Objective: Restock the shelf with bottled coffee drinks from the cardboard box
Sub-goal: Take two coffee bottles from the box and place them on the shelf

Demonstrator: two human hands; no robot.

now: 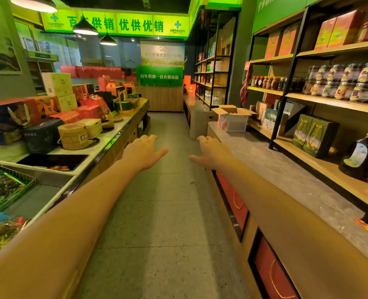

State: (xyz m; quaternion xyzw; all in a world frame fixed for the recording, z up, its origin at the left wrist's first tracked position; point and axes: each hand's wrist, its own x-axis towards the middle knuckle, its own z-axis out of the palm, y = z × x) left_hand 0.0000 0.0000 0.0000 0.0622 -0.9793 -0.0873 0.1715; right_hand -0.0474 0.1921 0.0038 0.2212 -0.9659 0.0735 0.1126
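Both arms reach down the aisle with nothing in them — the left hand (143, 153) and the right hand (211, 153) are spread open, palms down. Farther on, the cardboard box (232, 119) sits on the stone counter (286, 169) at right, flaps up (contents hidden). No coffee bottles show anywhere — restocking looks unstarted, with the box yet to be reached.

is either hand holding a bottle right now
No, the left hand and right hand are both empty, stretched out over the aisle floor, while the open cardboard box sits ahead on the right counter.
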